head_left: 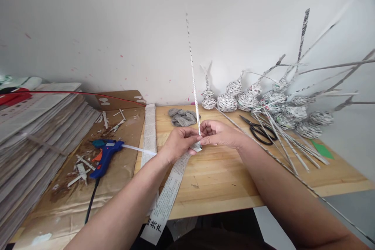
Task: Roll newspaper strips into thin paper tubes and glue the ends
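Observation:
My left hand (183, 140) and my right hand (218, 133) meet over the middle of the table, fingers pinched. Between them is a newspaper strip (172, 183), its upper end wound into a thin paper tube (192, 70) that points up toward the wall. The flat part of the strip hangs down over the table's front edge, below my left hand. My right fingers close on the base of the tube, where the winding meets the strip. Another flat newspaper strip (150, 133) lies left of my hands. Just behind them rests a crumpled grey cloth item (183, 117).
Several woven paper gourds (227, 102) stand along the wall at right. Black scissors (260, 131) and loose paper tubes (288, 144) lie before them. At left, a blue glue gun (107, 158) sits on cardboard (117, 199) beside a tall newspaper stack (43, 152).

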`<state>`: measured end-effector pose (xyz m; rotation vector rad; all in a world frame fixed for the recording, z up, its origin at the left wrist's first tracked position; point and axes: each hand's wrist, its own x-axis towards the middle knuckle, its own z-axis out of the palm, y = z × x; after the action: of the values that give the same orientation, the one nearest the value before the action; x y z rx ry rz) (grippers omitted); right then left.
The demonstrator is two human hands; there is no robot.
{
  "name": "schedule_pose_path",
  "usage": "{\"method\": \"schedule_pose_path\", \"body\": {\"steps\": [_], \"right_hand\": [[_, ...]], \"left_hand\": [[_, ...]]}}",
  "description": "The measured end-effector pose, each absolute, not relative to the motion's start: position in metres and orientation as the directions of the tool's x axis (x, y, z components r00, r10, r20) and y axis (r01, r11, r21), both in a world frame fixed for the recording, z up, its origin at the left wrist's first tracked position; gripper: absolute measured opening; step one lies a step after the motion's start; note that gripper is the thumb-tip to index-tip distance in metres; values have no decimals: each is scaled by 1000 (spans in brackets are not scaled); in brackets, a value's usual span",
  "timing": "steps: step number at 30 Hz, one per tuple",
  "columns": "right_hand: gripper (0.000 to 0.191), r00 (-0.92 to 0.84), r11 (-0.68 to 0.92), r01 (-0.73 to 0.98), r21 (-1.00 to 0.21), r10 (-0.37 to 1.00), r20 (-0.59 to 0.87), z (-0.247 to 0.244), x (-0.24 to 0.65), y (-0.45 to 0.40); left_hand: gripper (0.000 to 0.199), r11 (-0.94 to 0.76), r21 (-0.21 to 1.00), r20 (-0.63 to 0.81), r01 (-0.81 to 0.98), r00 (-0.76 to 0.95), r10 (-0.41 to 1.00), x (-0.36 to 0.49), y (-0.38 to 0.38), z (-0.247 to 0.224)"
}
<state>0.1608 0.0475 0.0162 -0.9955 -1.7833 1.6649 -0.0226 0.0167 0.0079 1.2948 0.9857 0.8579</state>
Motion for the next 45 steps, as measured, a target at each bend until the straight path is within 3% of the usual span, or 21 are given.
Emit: {"method": "schedule_pose_path", "body": {"steps": [8, 16, 21, 29, 34, 37, 41, 45], "right_hand": [[35, -633, -11, 197, -980, 762, -136, 7, 157, 49], [31, -610, 115, 272, -955, 788, -79, -1, 154, 46], [36, -616, 46, 257, -965, 777, -127, 3, 153, 47], [35, -595, 148, 297, -943, 801, -62, -1, 153, 48], [17, -601, 149, 308, -940, 796, -70, 7, 160, 51], [19, -518, 136, 316, -939, 854, -51, 15, 166, 53], [21, -317, 103, 364, -926, 948, -19, 17, 169, 57], [22, -129, 52, 236, -970, 991, 22, 10, 170, 66]], "left_hand": [[34, 47, 998, -61, 49, 326, 943, -24, 19, 3], [24, -6, 988, -35, 154, 263, 964, -24, 19, 5], [21, -11, 984, -42, 177, 291, 956, -26, 21, 5], [31, 2, 995, -30, 104, 272, 962, -24, 22, 5], [34, -54, 996, 44, 71, 132, 990, -29, 23, 17], [35, -128, 988, 128, 90, 8, 992, -34, 24, 23], [39, -202, 974, 205, 105, -24, 978, -34, 24, 22], [39, -243, 969, 246, 41, -65, 967, -32, 24, 18]]}}
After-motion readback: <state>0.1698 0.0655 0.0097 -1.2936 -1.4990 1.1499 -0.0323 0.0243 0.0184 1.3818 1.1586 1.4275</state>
